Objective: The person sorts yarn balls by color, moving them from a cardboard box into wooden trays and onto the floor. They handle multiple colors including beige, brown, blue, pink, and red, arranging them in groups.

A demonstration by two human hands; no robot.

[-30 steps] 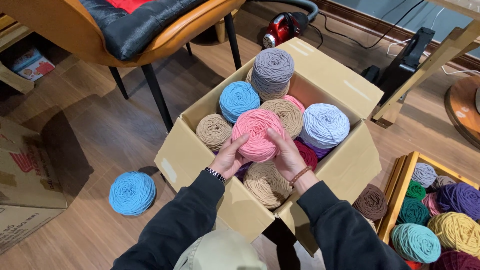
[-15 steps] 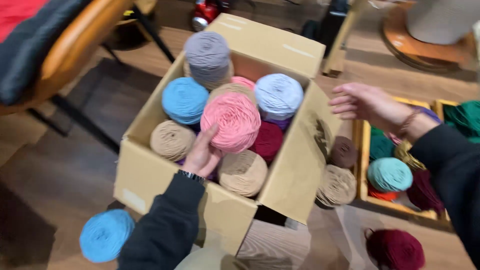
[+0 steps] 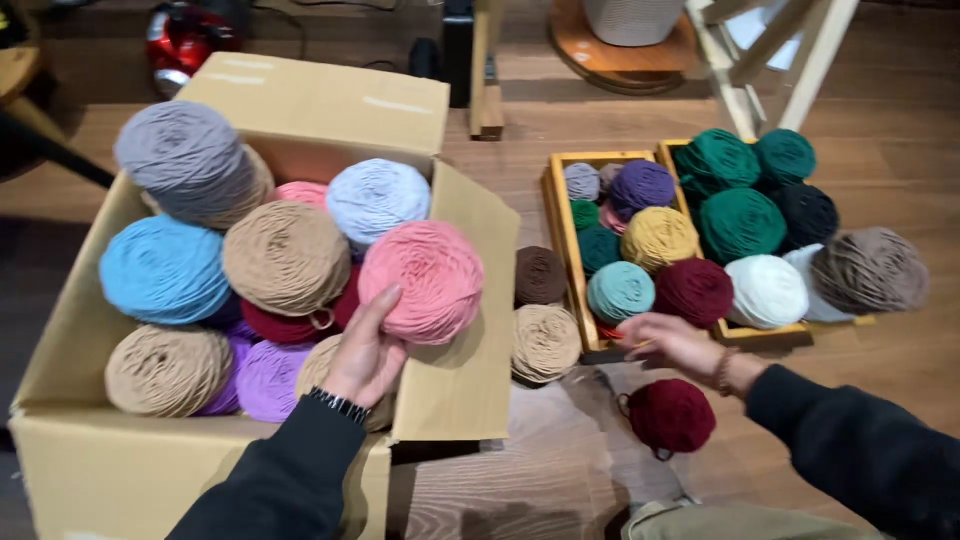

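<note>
Since half a second ago our right hand (image 3: 672, 343) has swung further out to the side and now hovers low over the front edge of the wooden trays, while our left hand (image 3: 366, 352) has slid up onto the pink yarn ball (image 3: 424, 281) in the box.

Left hand is cupped around the lower left side of that pink ball, fingers spread up its side, so it's holding the ball. It's a fat, round cake of salmon-pink yarn with neatly wound strands, sitting at the right edge of the cardboard box (image 3: 455, 390), leaning on the side flap.

Right hand is loosely open, fingers stretched toward the trays, holding nothing as far as we can tell. It's just above a dark red ball (image 3: 672, 415) lying loose on the wooden floor (image 3: 880, 130).

Box is stuffed: a grey ball (image 3: 185, 160) on top at the back, a light lavender one (image 3: 378, 198), a tan one (image 3: 285, 256) in the middle, a sky blue one (image 3: 162, 270), a beige one (image 3: 166, 370) in front, plus purple (image 3: 268, 378) and maroon bits peeking between.

Between box and trays sit a brown ball (image 3: 541, 275) and a beige ball (image 3: 546, 343) on the floor. Left tray (image 3: 556, 215) holds purple, mustard, teal and maroon balls; right tray (image 3: 760, 333) has dark green ones, a white one (image 3: 766, 291) and a taupe one (image 3: 868, 270) hanging over its edge.
</note>
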